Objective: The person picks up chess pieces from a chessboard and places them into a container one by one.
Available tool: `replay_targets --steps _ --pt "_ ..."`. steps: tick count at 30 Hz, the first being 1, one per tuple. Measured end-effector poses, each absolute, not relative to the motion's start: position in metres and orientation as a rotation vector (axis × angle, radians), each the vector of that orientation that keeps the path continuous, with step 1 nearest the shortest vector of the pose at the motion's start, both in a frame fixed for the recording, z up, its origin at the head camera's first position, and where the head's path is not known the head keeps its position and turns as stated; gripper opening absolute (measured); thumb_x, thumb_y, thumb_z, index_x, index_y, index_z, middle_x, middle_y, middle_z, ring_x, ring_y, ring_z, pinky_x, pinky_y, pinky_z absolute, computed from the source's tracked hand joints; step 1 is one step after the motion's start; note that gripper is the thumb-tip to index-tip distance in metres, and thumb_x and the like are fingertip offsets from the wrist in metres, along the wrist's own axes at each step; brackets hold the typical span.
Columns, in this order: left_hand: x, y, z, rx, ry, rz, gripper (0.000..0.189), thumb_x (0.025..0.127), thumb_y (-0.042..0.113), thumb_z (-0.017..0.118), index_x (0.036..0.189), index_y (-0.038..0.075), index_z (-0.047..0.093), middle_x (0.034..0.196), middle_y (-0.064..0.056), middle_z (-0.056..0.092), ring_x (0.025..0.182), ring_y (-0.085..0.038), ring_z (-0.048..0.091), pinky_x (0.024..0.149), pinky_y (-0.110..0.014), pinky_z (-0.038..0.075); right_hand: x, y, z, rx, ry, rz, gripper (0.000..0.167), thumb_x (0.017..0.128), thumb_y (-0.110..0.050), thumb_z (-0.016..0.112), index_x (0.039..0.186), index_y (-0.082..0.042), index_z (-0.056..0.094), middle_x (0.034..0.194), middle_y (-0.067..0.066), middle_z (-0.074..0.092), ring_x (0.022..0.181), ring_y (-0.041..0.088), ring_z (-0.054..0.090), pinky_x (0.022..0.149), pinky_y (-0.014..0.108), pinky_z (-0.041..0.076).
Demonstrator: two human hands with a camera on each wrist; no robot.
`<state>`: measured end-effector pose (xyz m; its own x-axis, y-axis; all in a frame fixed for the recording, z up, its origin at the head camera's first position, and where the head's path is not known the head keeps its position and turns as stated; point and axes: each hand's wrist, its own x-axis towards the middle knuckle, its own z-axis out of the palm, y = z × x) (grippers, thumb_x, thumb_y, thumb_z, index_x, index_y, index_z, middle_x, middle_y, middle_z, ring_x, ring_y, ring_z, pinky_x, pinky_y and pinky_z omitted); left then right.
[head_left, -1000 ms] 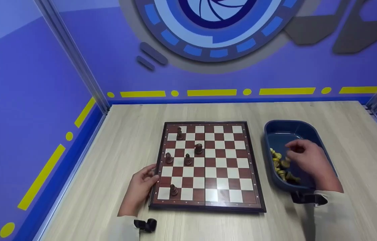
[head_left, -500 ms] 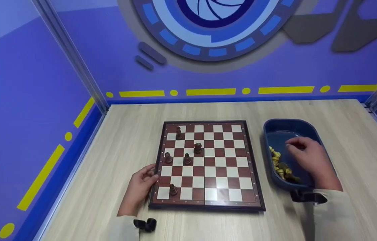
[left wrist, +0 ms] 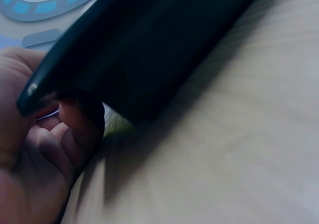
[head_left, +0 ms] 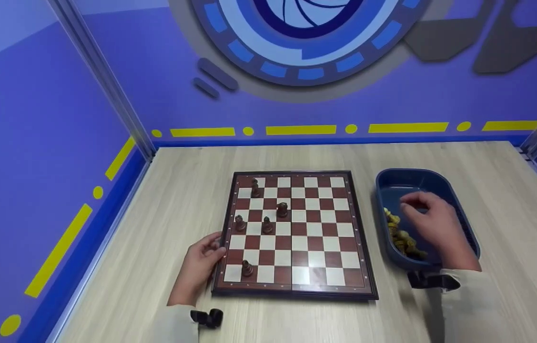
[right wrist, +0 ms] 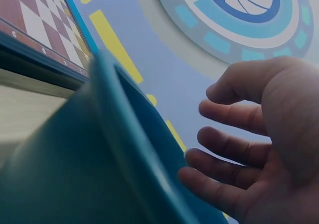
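My left hand (head_left: 199,267) grips the left edge of a brown-and-white chessboard (head_left: 325,245), thumb at the rim and fingers curled below it. The left wrist view shows the board's dark side (left wrist: 144,50) with fingers bent under it. Several dark chess pieces stand upright on the board's left half, among them a piece near the front (head_left: 247,268) and one by the center fold (head_left: 282,209). My right hand (head_left: 435,226) hovers over a dark blue bin (head_left: 382,190), fingers relaxed and nothing between them in the right wrist view. Yellowish chess pieces (head_left: 394,233) lie heaped along the bin's left side.
The bin stands just right of the board on a light wooden table (head_left: 182,190). Blue panels with yellow markings (head_left: 301,129) close off the back and the sides. A metal post (head_left: 111,85) rises at the back left corner.
A chess piece below the right hand has dropped and settled among those in the bin. The right hand has shifted slightly left and away from me. The left hand keeps its hold on the chessboard.
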<state>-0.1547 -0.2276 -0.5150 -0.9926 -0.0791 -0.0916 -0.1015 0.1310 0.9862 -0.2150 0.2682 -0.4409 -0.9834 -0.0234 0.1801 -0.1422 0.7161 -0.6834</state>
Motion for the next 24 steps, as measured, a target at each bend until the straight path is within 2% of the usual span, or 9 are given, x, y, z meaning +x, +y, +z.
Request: replay_targets --steps 7,9,11,13,17,19,22,24 --pt "-0.156 -0.229 -0.515 -0.164 2.378 2.024 0.048 0.092 0.002 0.061 0.138 -0.003 0.048 0.101 -0.012 0.058 0.084 -0.01 0.063 0.071 -0.025 0.055 -0.216 0.257 -0.442 0.151 -2.692 1.175 0.037 0.096 -0.035 0.057 0.124 -0.011 0.061 0.118 0.009 0.06 0.107 0.024 0.057 0.079 0.016 0.043" --pt "-0.156 -0.229 -0.515 -0.166 2.374 2.026 0.048 0.092 0.002 0.061 0.138 -0.003 0.048 0.1 -0.01 0.058 0.084 -0.01 0.063 0.071 -0.024 0.055 -0.216 0.253 -0.442 0.151 -2.681 1.191 0.037 0.096 -0.034 0.058 0.124 -0.011 0.061 0.118 0.009 0.06 0.108 0.023 0.057 0.079 0.012 0.042" --pt "-0.156 -0.228 -0.515 -0.166 2.368 2.033 0.048 0.092 0.002 0.062 0.138 -0.002 0.049 0.1 -0.01 0.057 0.083 -0.01 0.062 0.07 -0.025 0.055 -0.216 0.25 -0.442 0.154 -2.673 1.215 0.037 0.096 -0.033 0.058 0.125 -0.011 0.06 0.119 0.008 0.059 0.11 0.024 0.057 0.083 0.015 0.045" --pt "-0.156 -0.228 -0.515 -0.166 2.365 2.038 0.048 0.092 0.002 0.062 0.138 -0.002 0.049 0.099 -0.009 0.057 0.083 -0.01 0.062 0.07 -0.025 0.055 -0.216 0.246 -0.441 0.164 -2.663 1.242 0.037 0.096 -0.032 0.059 0.126 -0.011 0.06 0.121 0.009 0.058 0.112 0.025 0.057 0.09 0.027 0.049" --pt "-0.156 -0.229 -0.515 -0.162 2.367 2.041 0.048 0.092 0.002 0.062 0.138 -0.002 0.05 0.099 -0.01 0.057 0.083 -0.01 0.062 0.07 -0.025 0.055 -0.216 0.24 -0.439 0.194 -2.654 1.282 0.038 0.096 -0.031 0.06 0.128 -0.01 0.058 0.124 0.011 0.057 0.116 0.027 0.056 0.098 0.051 0.046" --pt "-0.156 -0.229 -0.516 -0.16 2.379 2.028 0.048 0.092 0.002 0.062 0.137 -0.002 0.049 0.099 -0.01 0.058 0.083 -0.01 0.062 0.071 -0.025 0.055 -0.215 0.236 -0.439 0.213 -2.652 1.291 0.038 0.096 -0.03 0.06 0.128 -0.01 0.058 0.126 0.012 0.058 0.117 0.028 0.056 0.099 0.05 0.046" --pt "-0.157 -0.23 -0.518 -0.16 2.394 2.009 0.047 0.091 0.0 0.061 0.137 -0.003 0.049 0.098 -0.01 0.058 0.081 -0.009 0.063 0.07 -0.024 0.054 -0.214 0.23 -0.439 0.254 -2.629 1.312 0.037 0.095 -0.027 0.063 0.127 -0.011 0.058 0.127 0.011 0.059 0.117 0.026 0.056 0.097 0.032 0.049" --pt "-0.157 -0.23 -0.519 -0.153 2.404 1.999 0.048 0.092 0.0 0.06 0.138 -0.005 0.048 0.098 -0.011 0.059 0.081 -0.009 0.063 0.069 -0.024 0.054 -0.214 0.226 -0.439 0.284 -2.602 1.334 0.036 0.093 -0.024 0.065 0.126 -0.011 0.06 0.126 0.01 0.06 0.114 0.02 0.057 0.092 0.022 0.049"
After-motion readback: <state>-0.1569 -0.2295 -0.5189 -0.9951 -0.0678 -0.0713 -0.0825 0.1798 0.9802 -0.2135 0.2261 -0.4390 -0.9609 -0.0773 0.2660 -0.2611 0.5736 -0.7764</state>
